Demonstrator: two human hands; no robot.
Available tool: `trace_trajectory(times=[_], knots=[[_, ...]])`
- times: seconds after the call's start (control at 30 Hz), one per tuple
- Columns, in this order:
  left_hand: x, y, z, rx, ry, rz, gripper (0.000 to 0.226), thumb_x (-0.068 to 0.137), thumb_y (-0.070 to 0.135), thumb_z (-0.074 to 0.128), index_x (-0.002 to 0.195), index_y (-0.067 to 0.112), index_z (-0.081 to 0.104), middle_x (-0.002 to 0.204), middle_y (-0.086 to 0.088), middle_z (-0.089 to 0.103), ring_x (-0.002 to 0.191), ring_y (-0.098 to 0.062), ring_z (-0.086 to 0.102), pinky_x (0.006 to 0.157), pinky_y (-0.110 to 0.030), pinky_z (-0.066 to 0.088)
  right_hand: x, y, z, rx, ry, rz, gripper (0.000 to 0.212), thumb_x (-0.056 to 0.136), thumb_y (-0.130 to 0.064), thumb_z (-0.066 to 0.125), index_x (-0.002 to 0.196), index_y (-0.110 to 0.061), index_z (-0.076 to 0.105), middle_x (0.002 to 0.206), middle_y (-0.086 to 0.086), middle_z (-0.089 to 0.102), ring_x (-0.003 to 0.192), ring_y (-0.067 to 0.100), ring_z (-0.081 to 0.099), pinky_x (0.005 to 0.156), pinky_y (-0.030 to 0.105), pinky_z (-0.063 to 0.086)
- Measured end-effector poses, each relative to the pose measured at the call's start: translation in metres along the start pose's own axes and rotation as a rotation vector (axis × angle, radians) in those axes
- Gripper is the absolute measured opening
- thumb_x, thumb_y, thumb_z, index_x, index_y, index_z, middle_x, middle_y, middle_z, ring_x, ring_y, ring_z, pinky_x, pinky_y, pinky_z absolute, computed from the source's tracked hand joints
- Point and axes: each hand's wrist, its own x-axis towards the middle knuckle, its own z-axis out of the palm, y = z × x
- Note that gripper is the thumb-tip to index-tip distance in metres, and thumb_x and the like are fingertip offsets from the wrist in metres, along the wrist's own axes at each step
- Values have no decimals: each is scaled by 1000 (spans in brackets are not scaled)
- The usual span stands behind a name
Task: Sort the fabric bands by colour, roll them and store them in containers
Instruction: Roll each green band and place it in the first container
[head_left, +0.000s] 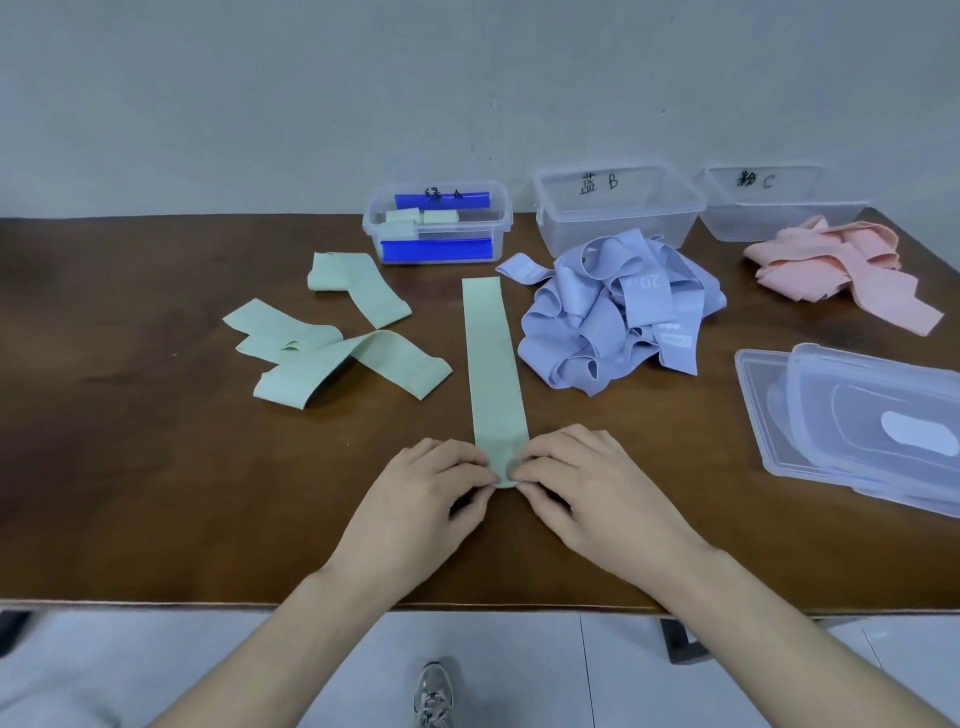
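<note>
containers (618, 218) behind piles (618, 312) | lids (852, 426) right

Bare forearms without sleeves, light grey trousers (62, 670), grey laced sneaker (434, 693)

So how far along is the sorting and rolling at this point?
Sorting looks done: green, blue pile and pink pile lie apart. A few green rolls sit in the left container. Both hands, left hand and right hand, pinch the near end of a flat green band, starting a roll. Left: loose green bands, all blue and pink; their containers look empty.
</note>
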Motion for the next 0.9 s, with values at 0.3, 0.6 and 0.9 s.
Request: trace_trajectory(times=[0.3,0.6,0.9], knots=[[-7,5,1,39,17,43,26,89,18,69,115,20,70,107,6,72,94,-12,64,80,-33,58,-2,-11,-1,42,35,40,21,96,-22,59,116,-24,63,103,-11,61,88,13,48,75,30,43],[-7,6,-1,0,25,119,18,90,23,66,105,19,75,100,5,70,92,-9,61,83,-26,55,-6,-14,3,102,40,29,11,93,-14,66,99,-22,70,96,-10,61,83,12,45,74,34,50],[-7,7,-2,-77,-1,58,19,93,30,63,104,21,75,100,10,71,92,-6,60,80,-32,55,-12,-14,-1,201,30,53,18,97,-23,62,111,-22,74,98,-12,61,86,11,49,79,29,50]])
